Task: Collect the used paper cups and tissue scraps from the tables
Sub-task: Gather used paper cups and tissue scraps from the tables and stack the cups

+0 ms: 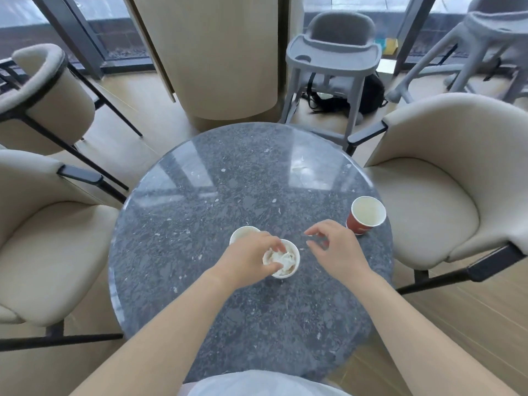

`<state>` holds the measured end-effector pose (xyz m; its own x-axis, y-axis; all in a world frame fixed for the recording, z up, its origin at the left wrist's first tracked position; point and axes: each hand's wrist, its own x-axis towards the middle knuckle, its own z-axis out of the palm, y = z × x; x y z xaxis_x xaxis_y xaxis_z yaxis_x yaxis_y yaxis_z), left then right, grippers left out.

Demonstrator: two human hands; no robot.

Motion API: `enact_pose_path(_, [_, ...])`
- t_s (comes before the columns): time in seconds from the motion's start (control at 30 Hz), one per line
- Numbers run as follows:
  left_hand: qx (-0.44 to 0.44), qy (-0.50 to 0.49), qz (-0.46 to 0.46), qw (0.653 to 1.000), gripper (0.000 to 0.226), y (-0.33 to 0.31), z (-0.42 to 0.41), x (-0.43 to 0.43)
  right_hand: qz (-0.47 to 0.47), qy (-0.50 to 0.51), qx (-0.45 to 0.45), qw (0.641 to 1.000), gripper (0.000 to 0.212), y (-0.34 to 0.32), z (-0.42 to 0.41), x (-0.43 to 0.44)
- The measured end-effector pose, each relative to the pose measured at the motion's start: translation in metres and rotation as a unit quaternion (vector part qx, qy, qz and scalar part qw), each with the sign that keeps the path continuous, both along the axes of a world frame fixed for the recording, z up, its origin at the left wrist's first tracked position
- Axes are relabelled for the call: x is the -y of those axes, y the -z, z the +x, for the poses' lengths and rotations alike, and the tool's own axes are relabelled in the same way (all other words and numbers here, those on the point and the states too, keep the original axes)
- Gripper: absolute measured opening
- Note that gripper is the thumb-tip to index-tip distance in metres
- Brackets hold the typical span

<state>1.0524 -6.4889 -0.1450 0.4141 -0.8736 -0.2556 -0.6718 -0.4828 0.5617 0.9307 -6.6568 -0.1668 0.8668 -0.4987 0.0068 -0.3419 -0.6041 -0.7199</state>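
Midway through the clearing, by judgement: tissue already packed into one cup, nothing apparently lifted off the bench (200, 195) yet. Counted on the round stone top: three paper cups. Gripped at the rim by the left hand (248, 260), fingers curled over the far edge and thumb at the near side: the tissue-filled cup (296, 261), near the front centre, holding one wad of crumpled tissue (281, 259). Just behind it, half hidden by the same hand: a second cup (243, 233), contents not visible. Well apart to the right, upright near the edge: a red cup (365, 215), seemingly empty. Hovering between these, loosely curled and half spread, holding nothing visible: the right hand (334, 247). Left to do, presumably: gathering all three cups and carrying them off. Farther back, one pale mark (298, 167), scrap or reflection, impossible to tell. Around the bench: three beige armchairs (428, 201), two grey high chairs (334, 52).
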Motion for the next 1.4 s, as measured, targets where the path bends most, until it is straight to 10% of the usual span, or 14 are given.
enact_pose_path(0.8, [0.055, 0.067, 0.058, 0.995, 0.018, 0.022, -0.013, 0.010, -0.209, 0.042, -0.192, 0.958, 0.035, 0.023, -0.019, 0.068])
enact_pose_path(1.4, [0.108, -0.084, -0.138, 0.981, 0.010, -0.017, -0.010, 0.011, -0.146, -0.054, -0.007, 0.988, 0.025, 0.006, -0.035, -0.015])
